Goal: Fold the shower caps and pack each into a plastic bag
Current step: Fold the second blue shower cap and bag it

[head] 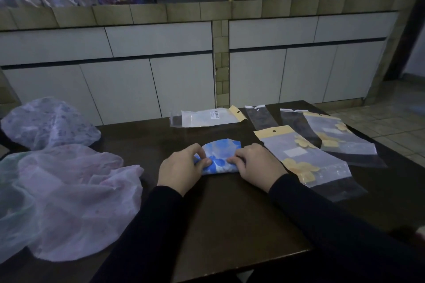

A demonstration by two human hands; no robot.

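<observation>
hands: left hand point(181, 165) and right hand point(255, 163) pinch blue shower cap point(220, 156) | dark table point(230, 213) | tiled counter point(207, 14) behind

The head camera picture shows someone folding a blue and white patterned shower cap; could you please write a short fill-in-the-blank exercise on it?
1. Both hands, left hand and right hand, grip the blue and white patterned shower cap on the dark ____ table.
2. The unfolded pale caps lie to the person's ____.
3. The nearest clear plastic bag with a yellow header lies to the ____ of the right hand.

Missing words: brown; left; right
</observation>
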